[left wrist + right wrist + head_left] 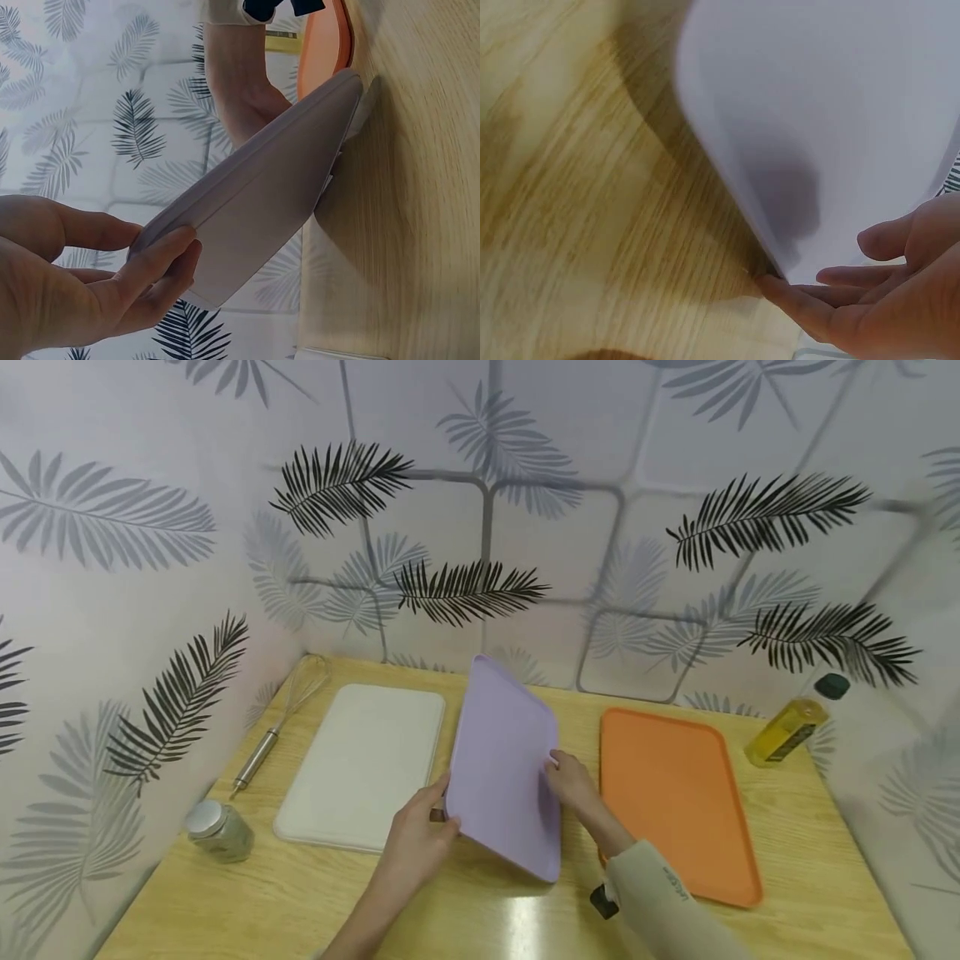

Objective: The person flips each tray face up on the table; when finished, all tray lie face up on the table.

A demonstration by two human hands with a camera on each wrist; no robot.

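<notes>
A light purple tray (506,768) stands tilted above the wooden table, its left side raised and its right edge low. The left hand (423,827) pinches the near left corner, thumb on the front face and fingers behind, as the left wrist view of that hand (112,277) shows. At the tray's right edge, the right hand (573,785) touches the rim with loosely extended fingers. In the right wrist view a fingertip of this hand (885,292) meets the low edge, and the thumb stands apart from the tray.
Left of the purple tray lies a white tray (363,764), with a whisk (273,739) and a lidded glass jar (220,831) beyond it. An orange tray (678,802) lies on the right, near a bottle of yellow oil (791,727). A patterned wall backs the table (480,918).
</notes>
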